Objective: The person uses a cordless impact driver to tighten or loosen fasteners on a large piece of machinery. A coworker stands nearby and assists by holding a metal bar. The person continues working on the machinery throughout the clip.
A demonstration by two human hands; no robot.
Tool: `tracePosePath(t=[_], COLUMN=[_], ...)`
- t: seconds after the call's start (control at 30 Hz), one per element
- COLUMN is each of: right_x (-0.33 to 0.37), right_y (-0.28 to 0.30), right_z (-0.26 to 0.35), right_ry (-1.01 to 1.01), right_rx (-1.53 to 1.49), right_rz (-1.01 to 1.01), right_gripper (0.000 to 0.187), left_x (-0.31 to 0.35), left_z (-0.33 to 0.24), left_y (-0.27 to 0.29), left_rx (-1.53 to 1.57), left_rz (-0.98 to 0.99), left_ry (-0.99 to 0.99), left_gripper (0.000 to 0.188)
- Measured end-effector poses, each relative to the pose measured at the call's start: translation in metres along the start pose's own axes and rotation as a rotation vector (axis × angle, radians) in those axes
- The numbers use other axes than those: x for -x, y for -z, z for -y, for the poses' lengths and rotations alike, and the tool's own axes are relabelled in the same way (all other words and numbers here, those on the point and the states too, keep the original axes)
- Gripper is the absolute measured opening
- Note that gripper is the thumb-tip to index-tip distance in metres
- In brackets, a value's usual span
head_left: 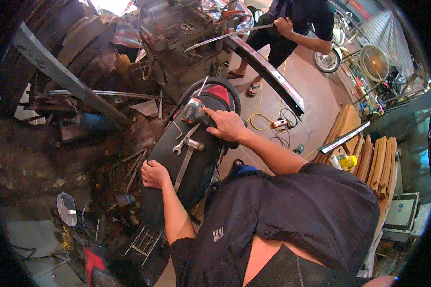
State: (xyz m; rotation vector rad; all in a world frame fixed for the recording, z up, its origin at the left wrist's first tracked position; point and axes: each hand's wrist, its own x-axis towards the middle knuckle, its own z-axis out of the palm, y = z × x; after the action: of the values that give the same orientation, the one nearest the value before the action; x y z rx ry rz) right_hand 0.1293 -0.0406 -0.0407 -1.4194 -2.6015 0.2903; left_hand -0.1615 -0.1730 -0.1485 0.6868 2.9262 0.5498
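A black motorbike seat (pixel 165 160) with a red-edged end lies in front of me, tools resting on it. My right hand (pixel 226 125) is closed on an orange-and-black power drill (pixel 192 114), its index finger stretched along the body. A thin bit points away from the drill's silver chuck. My left hand (pixel 154 175) is closed at the seat's left edge, fingertips pressed together; what they hold, if anything, is hidden. Between the hands lie an open-ended wrench (pixel 178 147), a hex key (pixel 178 130) and a hammer (pixel 186 162) with a flat metal handle.
Another person (pixel 297 28) stands beyond, one hand on a long thin strip (pixel 230 34). A long metal bar (pixel 268 71) slants over the tiled floor, near a yellow cable (pixel 261 117). Wooden boards (pixel 378 165) stand at right; a grey beam (pixel 67 71) leans at left.
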Motion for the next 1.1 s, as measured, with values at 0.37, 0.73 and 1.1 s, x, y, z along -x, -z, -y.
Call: tracePosePath(t=[0.37, 0.73, 1.1], right_x=[0.003, 0.006, 0.004], right_y=[0.010, -0.005, 0.005], right_z=[0.000, -0.002, 0.002], right_ry=[0.001, -0.036, -0.026], right_rx=[-0.073, -0.057, -0.044], right_rz=[0.003, -0.040, 0.003], right_gripper=[0.078, 0.080, 0.076], left_x=[-0.011, -0.011, -0.004], left_z=[0.002, 0.004, 0.002], left_y=[-0.007, -0.006, -0.003], left_rx=[-0.044, -0.126, -0.066], left_rz=[0.069, 0.102, 0.041], left_ry=[-0.017, 0.028, 0.039], left_gripper=[0.045, 0.048, 0.046])
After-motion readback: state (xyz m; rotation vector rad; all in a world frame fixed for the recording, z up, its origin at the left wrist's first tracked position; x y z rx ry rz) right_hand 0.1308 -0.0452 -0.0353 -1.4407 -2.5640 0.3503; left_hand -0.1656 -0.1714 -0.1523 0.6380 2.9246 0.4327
